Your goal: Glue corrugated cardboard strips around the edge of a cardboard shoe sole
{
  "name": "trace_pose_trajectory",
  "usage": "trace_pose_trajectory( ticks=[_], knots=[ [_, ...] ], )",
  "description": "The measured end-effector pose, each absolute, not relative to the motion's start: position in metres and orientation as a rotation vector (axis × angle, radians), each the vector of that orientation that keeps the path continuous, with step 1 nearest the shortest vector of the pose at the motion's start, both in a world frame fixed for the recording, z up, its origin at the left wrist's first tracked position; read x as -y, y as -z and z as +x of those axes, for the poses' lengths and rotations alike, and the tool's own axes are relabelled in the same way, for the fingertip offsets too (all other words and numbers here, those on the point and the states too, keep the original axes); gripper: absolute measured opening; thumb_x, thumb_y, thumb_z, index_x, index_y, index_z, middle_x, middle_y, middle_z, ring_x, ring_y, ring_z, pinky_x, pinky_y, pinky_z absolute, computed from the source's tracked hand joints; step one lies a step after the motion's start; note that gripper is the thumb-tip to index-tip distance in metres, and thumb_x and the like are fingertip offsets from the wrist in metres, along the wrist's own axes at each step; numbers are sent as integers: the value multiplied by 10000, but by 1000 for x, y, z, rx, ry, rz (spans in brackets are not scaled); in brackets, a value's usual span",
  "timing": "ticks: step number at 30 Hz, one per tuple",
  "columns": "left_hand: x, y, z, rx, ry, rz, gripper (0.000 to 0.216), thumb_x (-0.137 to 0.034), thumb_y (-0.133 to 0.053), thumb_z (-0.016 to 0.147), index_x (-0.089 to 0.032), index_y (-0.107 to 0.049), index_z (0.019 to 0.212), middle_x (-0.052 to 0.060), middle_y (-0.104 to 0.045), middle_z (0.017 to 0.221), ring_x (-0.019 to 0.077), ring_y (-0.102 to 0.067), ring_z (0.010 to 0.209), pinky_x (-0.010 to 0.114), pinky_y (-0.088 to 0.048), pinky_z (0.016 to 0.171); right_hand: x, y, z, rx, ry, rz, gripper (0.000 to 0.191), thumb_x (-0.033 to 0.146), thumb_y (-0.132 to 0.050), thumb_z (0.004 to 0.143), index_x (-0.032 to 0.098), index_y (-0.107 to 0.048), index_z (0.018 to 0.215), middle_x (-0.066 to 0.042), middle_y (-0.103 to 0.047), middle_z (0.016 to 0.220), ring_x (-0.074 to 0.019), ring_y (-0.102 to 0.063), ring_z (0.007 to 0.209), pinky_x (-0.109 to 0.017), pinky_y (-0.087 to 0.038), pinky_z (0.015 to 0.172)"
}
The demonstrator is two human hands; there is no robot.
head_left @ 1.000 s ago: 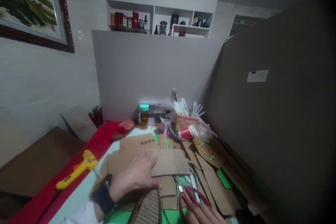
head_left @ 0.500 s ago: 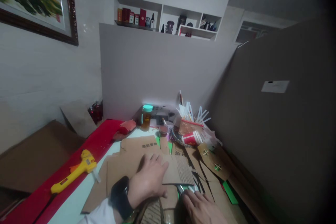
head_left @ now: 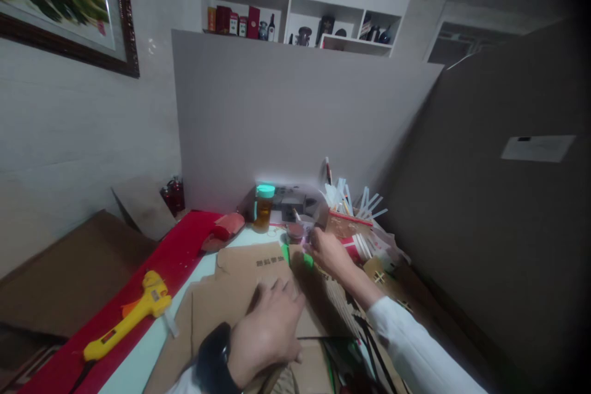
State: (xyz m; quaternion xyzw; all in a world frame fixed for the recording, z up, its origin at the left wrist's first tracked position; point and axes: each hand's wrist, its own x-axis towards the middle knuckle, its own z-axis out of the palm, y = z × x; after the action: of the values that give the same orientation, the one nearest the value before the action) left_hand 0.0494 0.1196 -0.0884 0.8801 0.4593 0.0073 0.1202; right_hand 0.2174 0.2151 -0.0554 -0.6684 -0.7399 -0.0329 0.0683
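Observation:
My left hand (head_left: 270,323), with a black watch (head_left: 213,360) on its wrist, lies flat on a sheet of brown cardboard (head_left: 249,271), fingers spread. Stretched forward over the cardboard, my right hand (head_left: 329,253) is at the left side of the red-and-white paper cups (head_left: 356,247). Its fingers are bent and pressed together, pointing down; whatever is between them is hidden. A small round reddish-brown container (head_left: 295,233) stands just left of those fingertips. Green pieces (head_left: 308,260) show under the hand.
A yellow glue gun (head_left: 132,317) lies on red cloth at the left. Behind the cardboard stands a bottle with a turquoise lid (head_left: 263,209). White sticks (head_left: 364,202) rise from a box (head_left: 348,225) at the back right. Grey panels (head_left: 286,117) border the table.
My right hand has moved from the near edge of the cardboard forward to beside the cups. My left hand stays on the cardboard. The view has shifted slightly.

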Motion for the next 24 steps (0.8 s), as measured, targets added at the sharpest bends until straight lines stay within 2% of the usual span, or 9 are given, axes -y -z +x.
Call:
trace_pose_trajectory(
  ticks=[5,11,24],
  knots=[
    [-120,95,51,-1332,-72,2542,839,-458,-755,715,-95,-509,1431,294,-473,1508,449,-410,1400,699,-293,1116,-245,67,192,2121,101,-2073,342,393,-599,976,165,-596,1230,-77,-663,1154,-211,-674,968,-425,-571,841],
    [-123,94,51,-1312,-68,2508,845,-489,-714,732,-90,-495,1444,291,-436,1538,454,-378,1424,708,-267,1124,-261,80,181,2064,112,-2113,368,399,-603,971,170,-582,1258,-82,-655,1177,-218,-670,984,-435,-565,853],
    [-123,95,51,-1274,-48,2500,864,-420,-690,733,-27,-456,1467,333,-402,1541,477,-356,1433,718,-278,1112,-280,99,170,1927,79,-2134,363,374,-612,968,171,-575,1267,-84,-647,1195,-218,-668,986,-432,-568,850]
  ],
)
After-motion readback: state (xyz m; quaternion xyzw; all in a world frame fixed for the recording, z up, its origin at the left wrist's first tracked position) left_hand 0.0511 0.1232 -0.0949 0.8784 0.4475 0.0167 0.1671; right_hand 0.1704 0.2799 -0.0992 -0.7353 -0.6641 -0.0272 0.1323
